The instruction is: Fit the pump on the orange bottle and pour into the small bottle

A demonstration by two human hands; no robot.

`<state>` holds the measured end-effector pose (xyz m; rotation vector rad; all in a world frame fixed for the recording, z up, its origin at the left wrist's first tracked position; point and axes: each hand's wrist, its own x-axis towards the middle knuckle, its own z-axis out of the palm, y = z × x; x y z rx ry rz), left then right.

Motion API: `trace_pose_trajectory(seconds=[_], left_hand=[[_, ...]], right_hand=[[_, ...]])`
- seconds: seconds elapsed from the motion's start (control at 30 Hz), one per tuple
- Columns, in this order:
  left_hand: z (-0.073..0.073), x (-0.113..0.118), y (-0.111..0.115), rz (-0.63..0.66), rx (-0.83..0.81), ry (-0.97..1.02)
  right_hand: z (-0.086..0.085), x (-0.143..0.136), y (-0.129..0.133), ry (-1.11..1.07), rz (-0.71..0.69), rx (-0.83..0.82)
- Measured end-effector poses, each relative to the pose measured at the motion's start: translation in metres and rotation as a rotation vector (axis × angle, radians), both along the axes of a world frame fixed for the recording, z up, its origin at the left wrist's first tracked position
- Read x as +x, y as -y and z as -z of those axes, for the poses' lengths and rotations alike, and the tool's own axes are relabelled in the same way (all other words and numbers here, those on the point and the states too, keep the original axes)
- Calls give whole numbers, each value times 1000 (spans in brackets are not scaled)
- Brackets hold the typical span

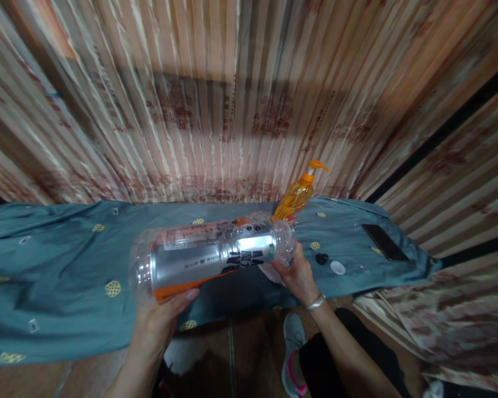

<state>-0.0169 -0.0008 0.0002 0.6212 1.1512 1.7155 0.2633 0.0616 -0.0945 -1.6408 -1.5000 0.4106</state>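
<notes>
While lying sideways above the bench (66,276), the clear silver-labelled bottle (211,254) is being gripped by both hands: left hand (157,320) fingers clasping its base, right hand (299,276) fingers holding its neck. An orange pump bottle (296,196) is standing just behind; open cloth is lying leftward.

The only thing carrying print here is the clear plastic bottle (211,255), held sideways, and its label (216,257) is a silver wrap with an orange band along the lower edge. Big dark block characters sit near the neck end, upside down from this angle and too blurred to make out letter for letter. Rows of small print run across the upper, paler part of the label; none of it resolves into words. A small green mark sits at the label's edge by the neck, also unreadable. The orange pump bottle (295,198) behind shows no legible label.
</notes>
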Motion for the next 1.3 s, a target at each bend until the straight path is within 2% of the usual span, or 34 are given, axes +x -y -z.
trace_pose_trajectory(seconds=[0.3, 0.63, 1.0, 1.3], left_hand=[[1, -1, 0, -16, -2, 15], [2, -5, 4, 25, -53, -33], [-3, -3, 3, 25, -56, 16], [2, -7, 3, 38, -59, -35]], right_hand=[[0, -1, 0, 6, 7, 9], [2, 0, 0, 33, 3, 26], [-3, -1, 2, -20, 5, -6], [-2, -1, 1, -22, -8, 6]])
